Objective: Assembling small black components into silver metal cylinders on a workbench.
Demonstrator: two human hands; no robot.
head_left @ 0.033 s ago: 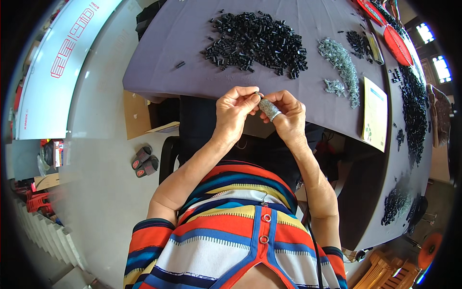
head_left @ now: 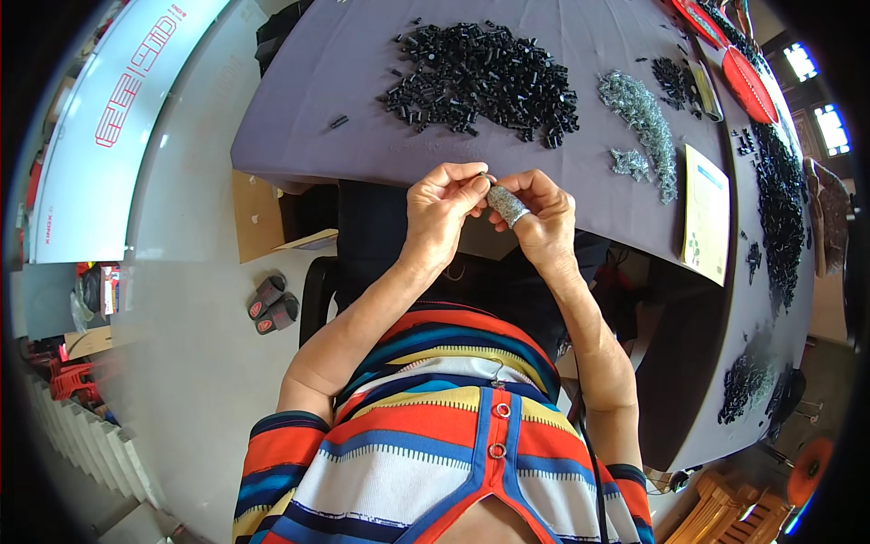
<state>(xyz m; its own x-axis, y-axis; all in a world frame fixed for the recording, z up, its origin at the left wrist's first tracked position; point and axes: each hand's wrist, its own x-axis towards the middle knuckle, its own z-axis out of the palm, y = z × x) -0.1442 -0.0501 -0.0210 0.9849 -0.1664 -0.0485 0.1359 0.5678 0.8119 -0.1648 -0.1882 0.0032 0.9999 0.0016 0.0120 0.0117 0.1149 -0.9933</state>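
Just off the near edge of the table, my two hands meet at the fingertips. My left hand (head_left: 439, 210) pinches a small dark piece (head_left: 490, 179) between thumb and index finger; its exact kind is too small to make out. My right hand (head_left: 549, 222) is closed too, fingers curled, its thumb pressed towards the same piece. A grey speckled finger cover (head_left: 507, 206) sleeves that right thumb. Beyond the hands lies a heap of short black cylindrical parts (head_left: 485, 82), and to its right a pile of small clear-grey pieces (head_left: 645, 122).
A purple-grey cloth covers the table (head_left: 308, 127). One loose black part (head_left: 339, 121) lies left of the heap. At right are a cream booklet (head_left: 705, 218), a red round tray (head_left: 750, 86) and more black parts (head_left: 781, 213). Slippers (head_left: 274, 304) and a cardboard box (head_left: 256, 218) are on the floor.
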